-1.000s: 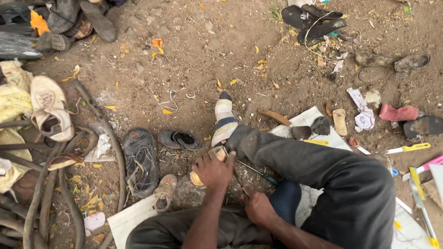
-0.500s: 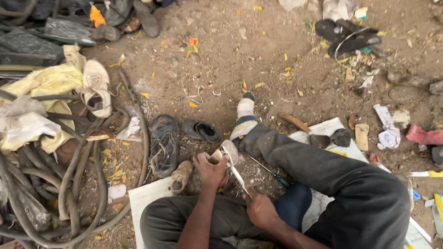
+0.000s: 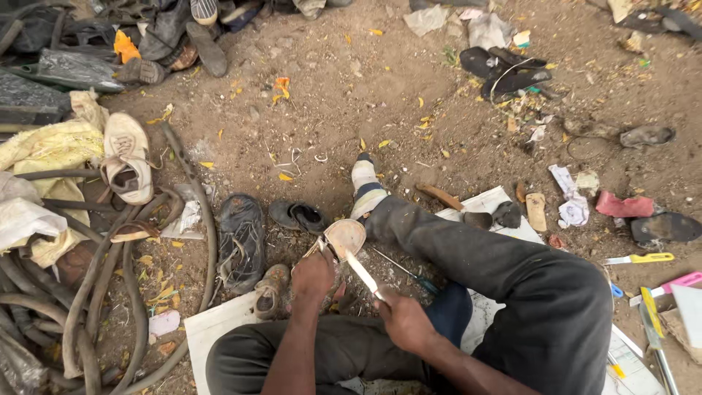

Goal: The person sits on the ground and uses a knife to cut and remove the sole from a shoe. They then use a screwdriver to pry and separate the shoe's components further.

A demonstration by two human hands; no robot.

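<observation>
I sit on the dirt ground with my right leg stretched out in dark trousers. My left hand (image 3: 313,278) grips a small shoe turned sole-up, its tan sole (image 3: 345,236) showing between my legs. A knife is held in my right hand (image 3: 404,322), and its pale blade (image 3: 362,273) reaches up to the edge of the sole. My socked foot (image 3: 364,186) rests just beyond the shoe.
Worn shoes lie left of my knee: a dark sandal (image 3: 240,238), a black shoe (image 3: 296,215), a small brown shoe (image 3: 271,290). Rubber hoses (image 3: 95,292) and a white sneaker (image 3: 129,157) crowd the left. A yellow-handled cutter (image 3: 638,259), scraps and a white board (image 3: 212,333) lie around.
The view has swung back to the right and downward. My left hand has turned the shoe so its sole faces up, and the knife blade now meets the sole's edge.
</observation>
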